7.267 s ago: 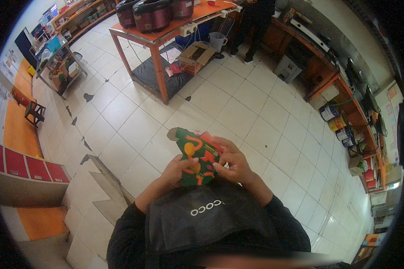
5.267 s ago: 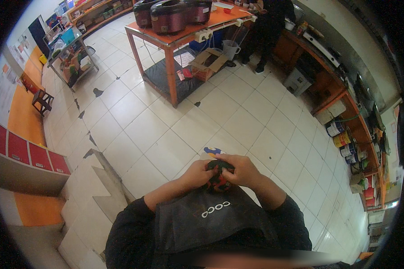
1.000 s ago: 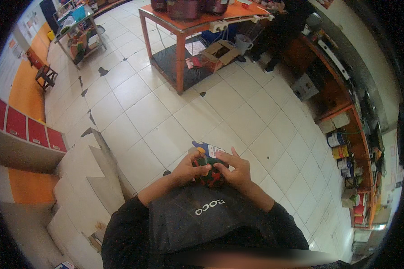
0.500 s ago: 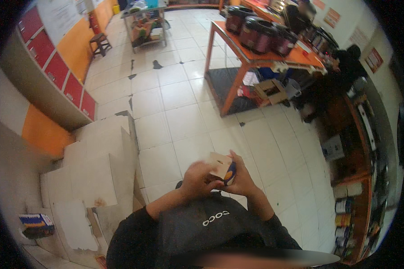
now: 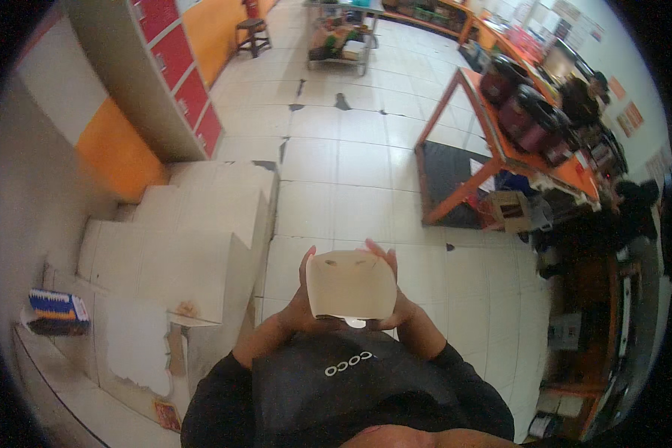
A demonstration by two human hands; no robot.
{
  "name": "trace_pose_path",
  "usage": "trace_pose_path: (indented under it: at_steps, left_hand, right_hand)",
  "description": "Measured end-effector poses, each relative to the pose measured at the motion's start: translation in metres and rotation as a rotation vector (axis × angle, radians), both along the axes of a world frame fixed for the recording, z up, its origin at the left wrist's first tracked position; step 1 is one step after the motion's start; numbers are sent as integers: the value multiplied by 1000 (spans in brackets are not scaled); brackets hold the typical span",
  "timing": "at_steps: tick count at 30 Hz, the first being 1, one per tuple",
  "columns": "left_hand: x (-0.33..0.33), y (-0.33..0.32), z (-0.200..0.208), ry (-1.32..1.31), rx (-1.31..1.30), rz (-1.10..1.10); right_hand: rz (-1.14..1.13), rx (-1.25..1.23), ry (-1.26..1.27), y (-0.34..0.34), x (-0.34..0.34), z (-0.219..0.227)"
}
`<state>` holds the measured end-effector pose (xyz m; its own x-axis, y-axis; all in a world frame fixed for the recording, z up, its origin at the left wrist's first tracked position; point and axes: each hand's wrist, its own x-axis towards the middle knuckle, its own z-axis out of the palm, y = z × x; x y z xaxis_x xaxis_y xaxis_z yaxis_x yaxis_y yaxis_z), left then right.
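A small paperboard carton [image 5: 351, 284] is held up in front of my dark apron [image 5: 328, 366]. Its plain cream face with two small slots near the far edge points up. My left hand [image 5: 300, 295] is closed round its left side, with the fingertips showing at the far corner. On the opposite side my right hand [image 5: 397, 291] grips it, fingers over the far right corner. The carton hides most of both palms and its own underside. A small white bit shows at its near edge.
Cream tiled steps [image 5: 164, 261] rise at my left, with a blue printed box [image 5: 58, 312] lying there. Red lockers [image 5: 179, 63] stand beyond. An orange table [image 5: 485, 112] carries several dark red cookers [image 5: 530, 119]. Two people in dark clothes are at the right; shelving [image 5: 582, 358] lines that side.
The carton has turned from its blue printed side to its plain cream face. My left hand has moved to its left side. The view has swung left.
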<state>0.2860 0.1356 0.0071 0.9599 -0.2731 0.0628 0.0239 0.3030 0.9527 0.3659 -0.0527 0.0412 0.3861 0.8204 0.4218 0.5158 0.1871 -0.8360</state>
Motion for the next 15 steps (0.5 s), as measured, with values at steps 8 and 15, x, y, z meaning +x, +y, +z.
trace_pose_path:
  at_steps: [8,15]
  left_hand:
    - [0,95,-21,-555,855,434]
    - [-13,140,-1,-324,1017,358]
  right_hand:
    - [51,62,898,90,27,8]
    - [80,-639,725,147,70,-69]
